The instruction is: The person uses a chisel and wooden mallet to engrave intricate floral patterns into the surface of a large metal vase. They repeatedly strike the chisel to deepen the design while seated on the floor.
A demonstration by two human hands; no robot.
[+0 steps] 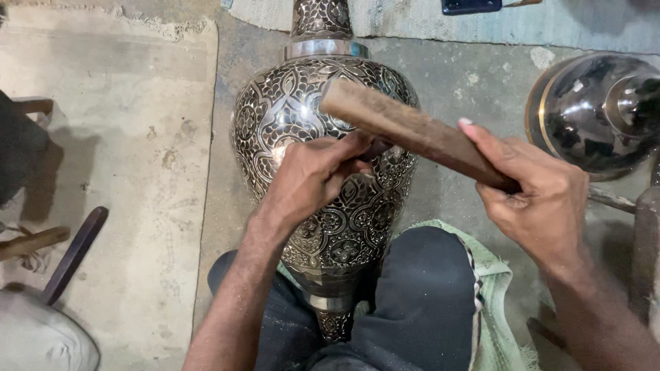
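A large engraved dark-and-silver metal vase (323, 172) lies in the centre of the scene, its foot wedged between the person's knees at the near edge and its neck pointing far. The left hand (313, 175) rests on the vase's belly, fingers pinched shut around a small tool that is mostly hidden. The right hand (533, 196) grips a brown wooden block mallet (405, 130), its far end over the vase just beside the left hand. A polished plain metal vessel (595, 110) sits far right on the concrete floor (124, 158).

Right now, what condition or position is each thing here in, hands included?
Engraved metal vase: lying tilted across the person's lap, neck pointing away.
Left hand: pinched shut on a small tool, mostly hidden, tip against the vase.
Right hand: gripping the wooden block.
Wooden block: raised over the left hand.
Plain metal vessel: on the floor, unengraved.
Green cloth: spread under the leg.
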